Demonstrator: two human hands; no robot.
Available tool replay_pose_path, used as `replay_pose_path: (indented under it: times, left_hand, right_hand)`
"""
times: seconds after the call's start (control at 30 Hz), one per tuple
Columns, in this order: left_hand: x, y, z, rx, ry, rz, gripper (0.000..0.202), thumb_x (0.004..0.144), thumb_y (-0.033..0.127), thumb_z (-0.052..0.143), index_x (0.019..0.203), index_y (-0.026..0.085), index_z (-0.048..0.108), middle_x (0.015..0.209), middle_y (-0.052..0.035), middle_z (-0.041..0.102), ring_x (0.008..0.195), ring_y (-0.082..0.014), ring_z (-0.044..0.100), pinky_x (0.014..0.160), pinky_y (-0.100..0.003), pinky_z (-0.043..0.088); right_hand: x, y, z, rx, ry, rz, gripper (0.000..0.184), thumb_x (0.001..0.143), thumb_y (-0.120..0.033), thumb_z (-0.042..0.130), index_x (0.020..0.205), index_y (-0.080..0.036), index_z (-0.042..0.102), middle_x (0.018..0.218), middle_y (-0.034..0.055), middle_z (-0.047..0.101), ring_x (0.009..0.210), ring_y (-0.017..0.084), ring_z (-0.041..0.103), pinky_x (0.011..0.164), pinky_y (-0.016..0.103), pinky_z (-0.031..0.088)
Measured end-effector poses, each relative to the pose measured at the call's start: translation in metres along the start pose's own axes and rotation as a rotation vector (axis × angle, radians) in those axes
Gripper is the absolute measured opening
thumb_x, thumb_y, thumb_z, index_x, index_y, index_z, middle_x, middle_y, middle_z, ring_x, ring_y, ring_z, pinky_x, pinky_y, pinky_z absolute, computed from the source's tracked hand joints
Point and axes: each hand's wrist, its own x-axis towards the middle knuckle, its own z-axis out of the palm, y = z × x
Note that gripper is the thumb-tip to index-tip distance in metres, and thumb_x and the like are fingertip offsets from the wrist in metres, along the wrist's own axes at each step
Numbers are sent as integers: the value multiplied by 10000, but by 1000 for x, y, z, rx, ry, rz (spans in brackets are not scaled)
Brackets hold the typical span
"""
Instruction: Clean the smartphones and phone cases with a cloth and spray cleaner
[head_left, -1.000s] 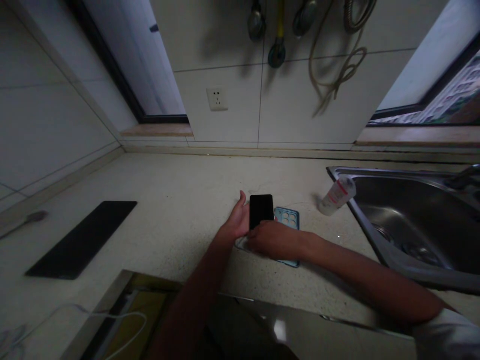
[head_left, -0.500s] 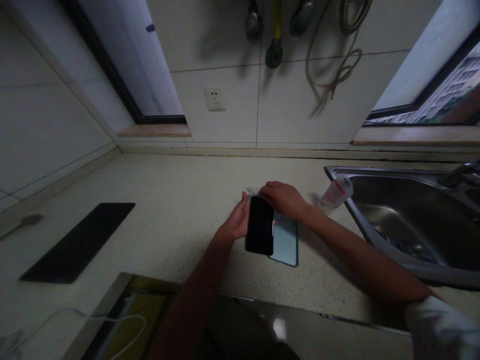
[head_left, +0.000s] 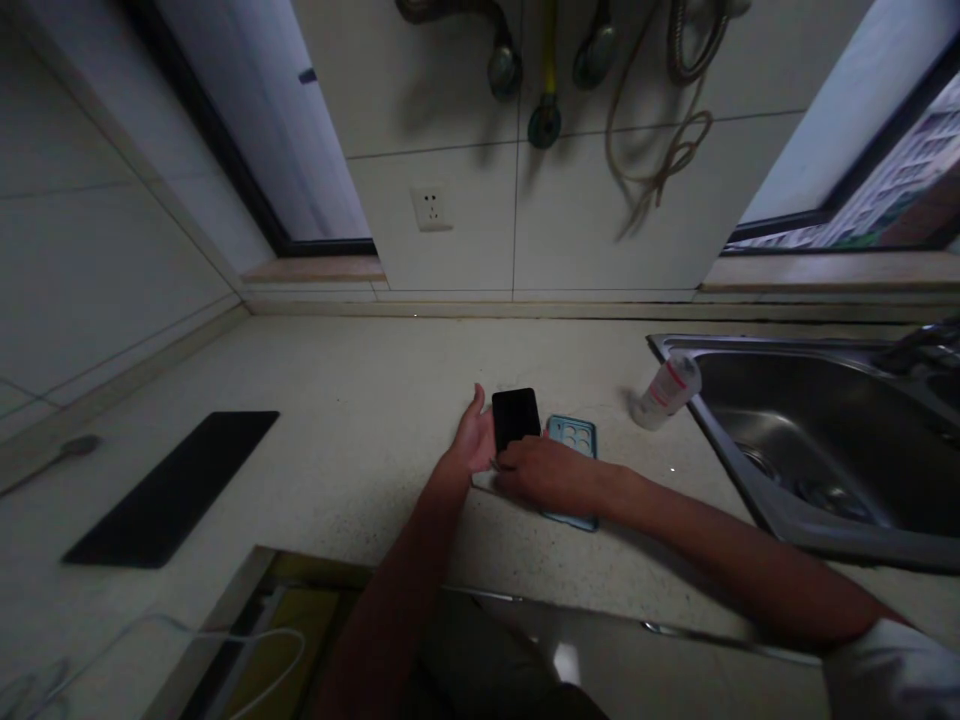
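Observation:
A black phone (head_left: pixel 515 417) lies screen up on the pale counter (head_left: pixel 360 420). My left hand (head_left: pixel 471 442) holds its left edge, thumb up along the side. My right hand (head_left: pixel 541 472) rests with curled fingers on the phone's near end. What those fingers pinch, if anything, is hidden. A light blue phone case (head_left: pixel 574 436) lies just right of the phone, partly under my right wrist.
A small white bottle with a red label (head_left: pixel 664 391) lies beside the steel sink (head_left: pixel 795 440) at right. A black flat mat (head_left: pixel 172 485) lies at left, with a spoon (head_left: pixel 52 460) beyond it. Utensils and a cord hang on the tiled wall.
My right hand came back from the phone's far end to its near end. The phone, tilted up half a second ago, lies flat and farther from me again.

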Motion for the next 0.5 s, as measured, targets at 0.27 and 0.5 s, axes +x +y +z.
replay_pose_path:
  times: [0.27, 0.5]
  left_hand:
    - [-8, -11, -1, 247, 74, 9, 408, 794, 409, 766, 1044, 107, 651, 799, -112, 707, 754, -255, 710, 751, -360, 552]
    - [-20, -25, 14, 400, 119, 192, 596, 561, 491, 922, 948, 149, 625, 753, -24, 663, 613, -142, 621, 612, -268, 497]
  right_hand:
    - [-53, 10, -12, 249, 139, -42, 214, 960, -166, 583, 775, -170, 691, 843, 59, 684, 827, 183, 617, 794, 328, 454]
    - [-78, 38, 6, 740, 518, 356, 234, 1015, -340, 491, 955, -193, 662, 845, 36, 670, 770, 161, 605, 711, 296, 466]
